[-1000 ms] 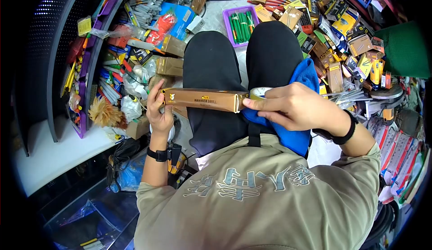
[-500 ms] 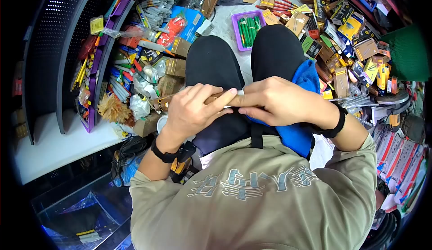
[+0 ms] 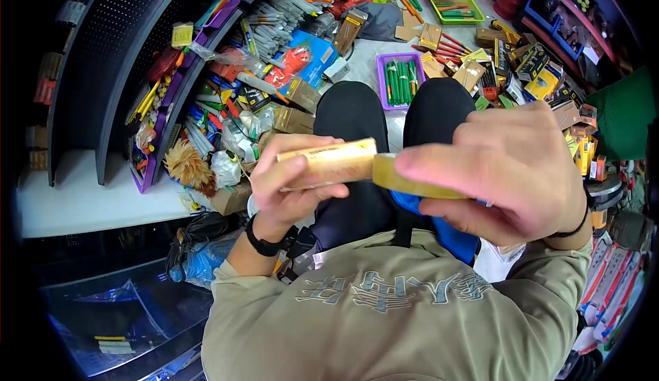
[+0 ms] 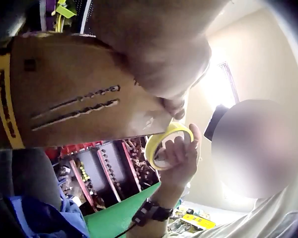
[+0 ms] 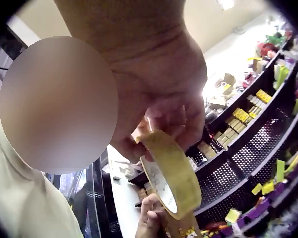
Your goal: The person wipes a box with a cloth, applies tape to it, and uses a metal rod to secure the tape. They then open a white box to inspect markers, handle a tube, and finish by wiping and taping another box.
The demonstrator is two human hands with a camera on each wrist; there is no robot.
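Observation:
A brown cardboard box is held up over the lap, with one end toward the head camera. My left hand grips it, thumb on one side and fingers on the other. Two drill bits are printed on the box's broad face in the left wrist view. In my right hand is a roll of yellowish tape, pinched at its rim by thumb and fingers. The roll sits right at the end of the box, its edge overlapping the box corner in the head view.
Green pens fill a purple basket beyond the knees. Small boxes are heaped at the right, beside a green bin. Bagged pens and tools pile up along a dark perforated shelf at the left. A blue cloth lies on the lap.
The box has turned from lying lengthwise across the lap to pointing its end at the head camera. The hands came together over it, then parted; the right hand rose nearer the camera with the tape.

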